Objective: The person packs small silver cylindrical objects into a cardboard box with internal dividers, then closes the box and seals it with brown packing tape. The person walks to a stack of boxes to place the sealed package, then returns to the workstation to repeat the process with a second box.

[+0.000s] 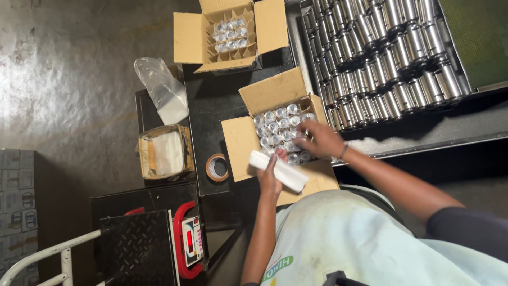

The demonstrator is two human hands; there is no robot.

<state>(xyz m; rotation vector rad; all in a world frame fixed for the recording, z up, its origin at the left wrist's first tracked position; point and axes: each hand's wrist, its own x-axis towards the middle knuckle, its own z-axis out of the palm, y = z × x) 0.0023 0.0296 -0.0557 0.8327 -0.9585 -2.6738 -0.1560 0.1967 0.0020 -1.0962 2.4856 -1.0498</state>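
Hands over an open brown carton [248, 140] of wrapped metal cylinders [280, 127].

Your left hand [271, 177] is clamped on a white wrapped roll [279, 170] at the carton's near edge; your right hand [319, 139] rests among the cylinders, its grip hard to make out. A second open carton [188, 37] sits farther off; the tray of bare cylinders [391, 58] is cut off at the top.

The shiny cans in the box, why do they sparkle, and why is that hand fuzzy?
In the head view, overhead light glints off the wrapped shiny cans in the open box; the right hand looks smeared by motion blur; the left hand, holding a white roll, is sharper; the floor shows pale glare.
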